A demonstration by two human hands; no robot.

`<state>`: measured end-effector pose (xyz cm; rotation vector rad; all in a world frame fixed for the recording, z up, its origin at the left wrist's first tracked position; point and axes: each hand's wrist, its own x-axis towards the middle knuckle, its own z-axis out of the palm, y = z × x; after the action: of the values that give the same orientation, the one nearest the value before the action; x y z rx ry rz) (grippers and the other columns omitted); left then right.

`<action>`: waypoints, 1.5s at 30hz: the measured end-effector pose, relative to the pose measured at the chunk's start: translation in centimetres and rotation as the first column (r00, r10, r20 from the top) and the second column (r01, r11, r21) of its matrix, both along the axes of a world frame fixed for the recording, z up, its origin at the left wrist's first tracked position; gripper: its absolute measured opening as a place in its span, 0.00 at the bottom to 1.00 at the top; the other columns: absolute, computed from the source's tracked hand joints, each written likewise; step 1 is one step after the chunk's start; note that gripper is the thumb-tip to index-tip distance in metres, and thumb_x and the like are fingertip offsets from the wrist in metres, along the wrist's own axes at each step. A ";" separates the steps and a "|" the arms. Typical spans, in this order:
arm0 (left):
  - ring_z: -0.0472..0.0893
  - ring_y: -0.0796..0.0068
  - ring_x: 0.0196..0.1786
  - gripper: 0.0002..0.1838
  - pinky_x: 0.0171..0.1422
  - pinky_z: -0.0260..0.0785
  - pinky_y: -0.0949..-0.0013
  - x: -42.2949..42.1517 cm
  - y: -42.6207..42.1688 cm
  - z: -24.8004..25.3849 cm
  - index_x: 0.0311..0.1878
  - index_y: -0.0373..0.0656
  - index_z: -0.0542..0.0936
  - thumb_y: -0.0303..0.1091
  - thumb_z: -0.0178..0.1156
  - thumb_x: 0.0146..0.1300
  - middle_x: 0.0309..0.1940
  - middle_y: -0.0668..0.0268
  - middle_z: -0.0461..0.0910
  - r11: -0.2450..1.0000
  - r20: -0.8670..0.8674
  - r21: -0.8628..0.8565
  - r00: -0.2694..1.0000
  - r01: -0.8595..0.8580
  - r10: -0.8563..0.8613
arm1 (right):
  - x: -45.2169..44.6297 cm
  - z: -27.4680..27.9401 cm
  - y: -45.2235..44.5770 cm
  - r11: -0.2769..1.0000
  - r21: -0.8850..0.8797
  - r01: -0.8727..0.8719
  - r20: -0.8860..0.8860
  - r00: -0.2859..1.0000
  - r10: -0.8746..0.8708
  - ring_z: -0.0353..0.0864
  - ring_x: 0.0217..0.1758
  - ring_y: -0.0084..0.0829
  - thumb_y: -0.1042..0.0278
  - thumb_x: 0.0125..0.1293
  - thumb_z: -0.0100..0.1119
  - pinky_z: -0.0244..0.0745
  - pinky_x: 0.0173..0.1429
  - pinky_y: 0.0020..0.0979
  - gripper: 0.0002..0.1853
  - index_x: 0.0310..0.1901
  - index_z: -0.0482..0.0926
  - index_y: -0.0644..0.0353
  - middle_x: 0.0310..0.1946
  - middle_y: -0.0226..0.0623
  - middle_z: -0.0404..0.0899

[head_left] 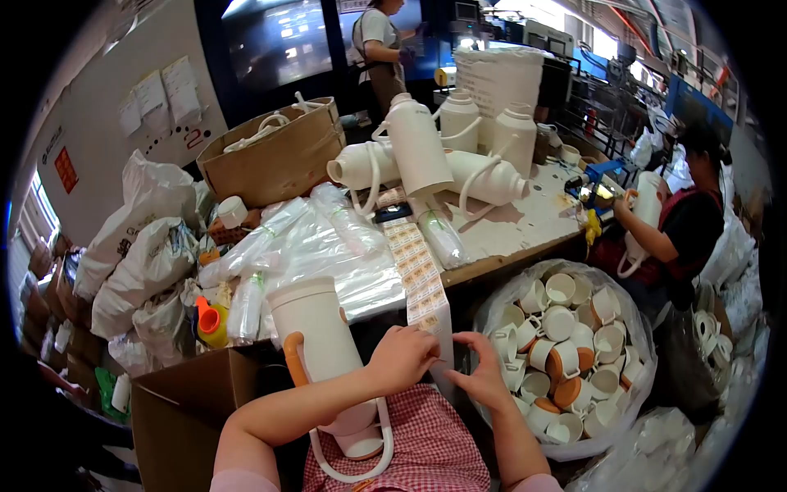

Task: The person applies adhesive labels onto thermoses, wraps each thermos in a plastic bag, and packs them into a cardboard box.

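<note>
A strip of printed stickers (416, 275) runs off the table edge and hangs down between my hands. The fingers of my left hand (402, 357) are pinched together at the strip's lower part, its pale backing showing. Close to the strip's right edge is my right hand (482, 373), thumb and fingers apart, nothing visible in it. A cream thermos jug (316, 316) with an orange handle leans across my lap under my left forearm. Its wide end points up toward the table and its white carrying loop lies at the bottom.
Several cream jugs (418, 143) stand and lie on the table (537, 225) beside clear plastic bags (328, 254). A lined bin of cups (561, 324) is at right, an open cardboard box (193, 410) at left. A co-worker (684, 225) holds another jug.
</note>
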<state>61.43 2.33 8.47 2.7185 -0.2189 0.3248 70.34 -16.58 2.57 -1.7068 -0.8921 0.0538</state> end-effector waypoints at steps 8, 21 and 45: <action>0.80 0.62 0.47 0.11 0.54 0.68 0.57 -2.0 -0.8 1.5 0.42 0.47 0.81 0.30 0.67 0.56 0.38 0.65 0.83 0.997 0.023 -0.077 1.000 -0.015 0.017 | -1.6 -0.4 0.2 0.995 0.096 -0.017 -0.072 0.997 0.024 0.81 0.38 0.31 0.71 0.56 0.73 0.75 0.45 0.31 0.08 0.33 0.83 0.63 0.31 0.37 0.81; 0.71 0.64 0.62 0.29 0.68 0.63 0.64 -15.1 2.6 -5.4 0.69 0.34 0.62 0.24 0.57 0.65 0.61 0.56 0.69 0.169 -0.224 -0.771 0.510 -0.614 0.830 | -2.3 -3.5 1.7 0.962 0.231 0.146 -0.512 0.859 -0.007 0.75 0.32 0.16 0.74 0.63 0.67 0.72 0.38 0.23 0.06 0.38 0.81 0.66 0.28 0.27 0.80; 0.82 0.40 0.40 0.28 0.44 0.73 0.47 -13.0 0.7 -4.8 0.62 0.33 0.64 0.30 0.64 0.63 0.39 0.42 0.80 0.343 -0.164 -0.678 0.589 -0.650 0.791 | -3.8 3.6 23.8 0.961 0.128 -0.246 -0.432 0.858 0.277 0.74 0.27 0.13 0.74 0.62 0.71 0.69 0.31 0.17 0.07 0.36 0.83 0.68 0.27 0.26 0.81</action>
<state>48.43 2.99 3.63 1.8306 0.9612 0.7504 66.53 7.20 6.21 -1.4135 -0.7591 0.5731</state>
